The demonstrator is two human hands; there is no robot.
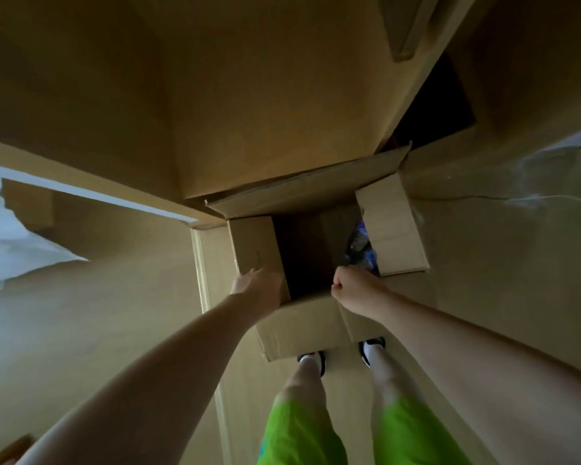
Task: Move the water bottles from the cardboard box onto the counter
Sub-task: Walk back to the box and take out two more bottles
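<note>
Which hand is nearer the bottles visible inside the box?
Right. The right hand is at the cardboard box's near rim, just beside the water bottles. The left hand rests on the left flap, across the opening from them.

A person in bright green shorts (359, 431) stands over an open brown cardboard box (302, 327) at frame centre, left hand (257, 285) resting on its left flap, right hand (349, 286) curled at the near rim; blurred plastic-wrapped contents (361, 250) show inside at right.
</note>
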